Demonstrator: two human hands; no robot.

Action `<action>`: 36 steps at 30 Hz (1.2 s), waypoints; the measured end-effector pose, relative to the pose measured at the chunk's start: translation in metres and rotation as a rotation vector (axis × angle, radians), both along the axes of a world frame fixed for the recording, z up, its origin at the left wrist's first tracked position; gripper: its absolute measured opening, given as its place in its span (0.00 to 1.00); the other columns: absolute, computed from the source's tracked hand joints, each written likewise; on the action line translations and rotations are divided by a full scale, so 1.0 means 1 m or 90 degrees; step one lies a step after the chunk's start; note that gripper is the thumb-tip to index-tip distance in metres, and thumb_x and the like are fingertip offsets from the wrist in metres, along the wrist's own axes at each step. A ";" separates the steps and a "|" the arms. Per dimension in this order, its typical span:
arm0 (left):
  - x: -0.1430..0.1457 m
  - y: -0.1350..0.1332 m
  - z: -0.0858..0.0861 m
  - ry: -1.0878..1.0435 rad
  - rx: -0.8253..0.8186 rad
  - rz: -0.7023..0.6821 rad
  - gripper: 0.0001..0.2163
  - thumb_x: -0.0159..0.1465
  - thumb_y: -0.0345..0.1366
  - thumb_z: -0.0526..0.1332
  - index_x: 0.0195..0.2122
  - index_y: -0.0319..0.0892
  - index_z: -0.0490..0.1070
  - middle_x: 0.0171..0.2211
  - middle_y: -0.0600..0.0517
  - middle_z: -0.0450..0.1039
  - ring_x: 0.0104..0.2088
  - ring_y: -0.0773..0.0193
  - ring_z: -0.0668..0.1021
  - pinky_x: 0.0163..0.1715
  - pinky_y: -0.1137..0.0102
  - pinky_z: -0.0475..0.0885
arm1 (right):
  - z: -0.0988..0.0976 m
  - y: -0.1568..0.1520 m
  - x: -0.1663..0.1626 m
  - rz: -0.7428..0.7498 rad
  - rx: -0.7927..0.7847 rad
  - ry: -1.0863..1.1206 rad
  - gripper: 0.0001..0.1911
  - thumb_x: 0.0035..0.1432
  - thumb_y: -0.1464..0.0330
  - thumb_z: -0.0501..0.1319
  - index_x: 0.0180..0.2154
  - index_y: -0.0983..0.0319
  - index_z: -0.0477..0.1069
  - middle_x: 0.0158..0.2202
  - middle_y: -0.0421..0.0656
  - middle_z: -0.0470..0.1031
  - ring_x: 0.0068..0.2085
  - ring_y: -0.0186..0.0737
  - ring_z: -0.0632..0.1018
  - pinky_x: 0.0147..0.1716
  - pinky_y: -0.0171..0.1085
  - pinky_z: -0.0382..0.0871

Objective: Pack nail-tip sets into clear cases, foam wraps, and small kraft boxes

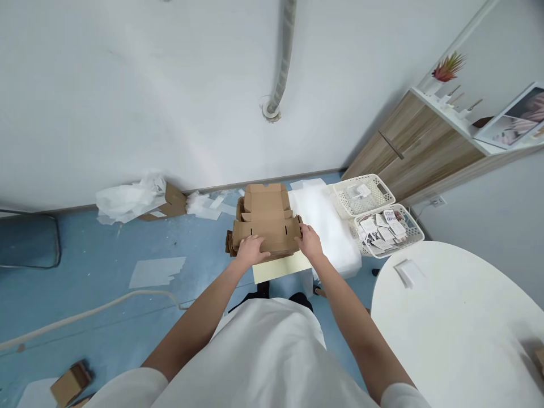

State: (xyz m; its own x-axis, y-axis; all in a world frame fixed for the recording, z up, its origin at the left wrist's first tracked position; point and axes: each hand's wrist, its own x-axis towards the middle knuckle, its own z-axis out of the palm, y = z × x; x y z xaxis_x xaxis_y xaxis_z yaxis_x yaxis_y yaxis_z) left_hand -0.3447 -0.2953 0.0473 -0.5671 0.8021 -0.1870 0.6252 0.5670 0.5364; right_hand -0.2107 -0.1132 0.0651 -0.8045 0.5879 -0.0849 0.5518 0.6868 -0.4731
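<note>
A brown cardboard mailer box (266,218) stands open, lid flap up at the back, on a pale yellow surface (280,267) in front of me. My left hand (250,250) grips its near left corner, fingers curled over the front wall. At the near right corner my right hand (309,241) holds the box's side, fingers closed against the cardboard. More flat cardboard pieces lie stacked under the box at its left edge.
White foam sheets (329,226) lie right of the box. Two white baskets (363,195) (389,229) hold small packets. A round white table (459,328) is at right, a wooden cabinet (425,147) behind. Crumpled paper (127,201) and cardboard scraps litter the blue floor.
</note>
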 end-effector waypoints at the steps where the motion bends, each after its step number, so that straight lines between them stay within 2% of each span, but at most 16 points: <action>1: -0.002 -0.002 -0.002 -0.004 -0.004 -0.012 0.20 0.49 0.47 0.63 0.42 0.44 0.70 0.41 0.44 0.71 0.45 0.48 0.71 0.45 0.58 0.64 | -0.002 0.000 -0.005 -0.012 0.001 -0.017 0.27 0.49 0.70 0.57 0.52 0.62 0.55 0.44 0.51 0.66 0.41 0.45 0.70 0.38 0.42 0.64; 4: -0.006 -0.007 -0.008 -0.021 -0.002 -0.059 0.18 0.53 0.45 0.60 0.43 0.42 0.70 0.41 0.43 0.70 0.44 0.51 0.72 0.43 0.61 0.65 | -0.008 -0.001 -0.014 -0.051 -0.001 -0.079 0.25 0.48 0.69 0.58 0.49 0.63 0.56 0.43 0.51 0.66 0.39 0.46 0.71 0.35 0.40 0.63; 7: -0.011 -0.012 -0.009 -0.035 0.007 -0.109 0.18 0.57 0.43 0.56 0.45 0.40 0.69 0.43 0.44 0.69 0.44 0.54 0.71 0.43 0.63 0.65 | -0.010 0.000 -0.017 -0.089 -0.015 -0.133 0.12 0.51 0.71 0.54 0.40 0.62 0.60 0.34 0.46 0.69 0.35 0.43 0.71 0.30 0.37 0.60; 10: -0.014 -0.015 -0.004 -0.020 -0.002 -0.139 0.20 0.57 0.43 0.56 0.48 0.39 0.67 0.44 0.44 0.68 0.45 0.53 0.71 0.43 0.63 0.65 | -0.006 0.006 -0.015 -0.146 -0.062 -0.127 0.03 0.51 0.71 0.51 0.32 0.60 0.59 0.27 0.42 0.68 0.30 0.40 0.70 0.27 0.36 0.58; 15: -0.011 -0.012 0.006 0.032 -0.009 -0.199 0.22 0.55 0.45 0.58 0.49 0.40 0.66 0.42 0.43 0.68 0.44 0.51 0.70 0.42 0.61 0.64 | 0.004 0.015 -0.011 -0.211 -0.319 -0.001 0.02 0.47 0.68 0.53 0.26 0.59 0.59 0.28 0.40 0.69 0.30 0.37 0.70 0.28 0.34 0.60; 18: -0.008 -0.011 0.007 0.044 0.002 -0.214 0.18 0.58 0.42 0.55 0.48 0.41 0.66 0.42 0.44 0.68 0.44 0.53 0.71 0.42 0.62 0.64 | 0.007 0.019 -0.010 -0.225 -0.467 0.053 0.05 0.44 0.67 0.54 0.27 0.60 0.62 0.31 0.41 0.71 0.33 0.37 0.72 0.29 0.34 0.63; 21: -0.009 -0.012 0.004 0.039 0.026 -0.220 0.15 0.60 0.40 0.52 0.47 0.42 0.67 0.42 0.45 0.68 0.43 0.56 0.71 0.41 0.65 0.65 | 0.007 0.023 -0.009 -0.284 -0.608 0.134 0.08 0.43 0.67 0.54 0.30 0.61 0.64 0.32 0.42 0.73 0.34 0.39 0.74 0.31 0.36 0.66; 24: -0.011 -0.014 0.000 0.044 0.051 -0.238 0.14 0.63 0.38 0.49 0.46 0.42 0.67 0.41 0.46 0.69 0.42 0.59 0.72 0.41 0.66 0.65 | 0.008 0.024 -0.006 -0.335 -0.657 0.177 0.10 0.44 0.65 0.54 0.32 0.61 0.63 0.32 0.43 0.73 0.34 0.41 0.75 0.33 0.38 0.68; 26: -0.012 -0.013 -0.001 0.065 0.046 -0.239 0.14 0.64 0.35 0.46 0.43 0.41 0.68 0.38 0.46 0.70 0.40 0.60 0.72 0.42 0.67 0.64 | 0.010 0.020 -0.002 -0.344 -0.596 0.178 0.12 0.45 0.63 0.55 0.34 0.61 0.62 0.35 0.45 0.73 0.35 0.42 0.75 0.34 0.39 0.68; 28: -0.011 -0.012 0.001 0.093 0.025 -0.232 0.13 0.63 0.31 0.46 0.41 0.40 0.69 0.36 0.46 0.71 0.38 0.60 0.73 0.40 0.67 0.65 | 0.012 0.010 0.005 -0.343 -0.445 0.202 0.17 0.45 0.62 0.56 0.39 0.61 0.61 0.42 0.48 0.70 0.41 0.44 0.73 0.37 0.41 0.67; 30: -0.009 -0.011 0.005 0.119 -0.002 -0.229 0.13 0.61 0.27 0.47 0.40 0.40 0.69 0.35 0.46 0.72 0.36 0.60 0.74 0.37 0.67 0.66 | 0.012 -0.005 0.016 -0.326 -0.271 0.247 0.23 0.46 0.61 0.57 0.45 0.60 0.59 0.51 0.50 0.63 0.49 0.46 0.68 0.41 0.42 0.66; 31: -0.008 -0.011 0.007 0.131 -0.014 -0.231 0.13 0.60 0.25 0.47 0.40 0.40 0.69 0.34 0.46 0.72 0.35 0.59 0.74 0.35 0.67 0.66 | 0.011 -0.015 0.022 -0.309 -0.217 0.263 0.25 0.47 0.61 0.56 0.48 0.60 0.58 0.53 0.51 0.59 0.51 0.46 0.66 0.43 0.43 0.65; 33: -0.007 -0.012 0.012 0.150 -0.023 -0.233 0.13 0.58 0.24 0.48 0.39 0.40 0.68 0.33 0.47 0.72 0.34 0.59 0.75 0.34 0.67 0.65 | 0.005 -0.035 0.036 -0.280 -0.148 0.284 0.24 0.50 0.62 0.53 0.50 0.60 0.55 0.53 0.52 0.57 0.52 0.46 0.64 0.44 0.45 0.64; 36: -0.006 -0.018 0.017 0.167 0.006 -0.226 0.12 0.59 0.25 0.48 0.38 0.39 0.68 0.32 0.46 0.73 0.33 0.59 0.75 0.35 0.66 0.65 | -0.003 -0.058 0.054 -0.221 -0.097 0.266 0.19 0.52 0.62 0.52 0.46 0.60 0.60 0.49 0.50 0.61 0.51 0.46 0.64 0.49 0.48 0.59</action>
State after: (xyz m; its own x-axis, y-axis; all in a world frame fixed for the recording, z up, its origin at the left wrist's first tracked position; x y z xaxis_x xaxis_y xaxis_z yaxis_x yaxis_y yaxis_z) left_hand -0.3502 -0.3131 0.0640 -0.2831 0.9568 -0.0658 0.8962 0.2883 0.3373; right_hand -0.1571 -0.1714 0.0624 -0.5501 0.8297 0.0942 0.4776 0.4051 -0.7796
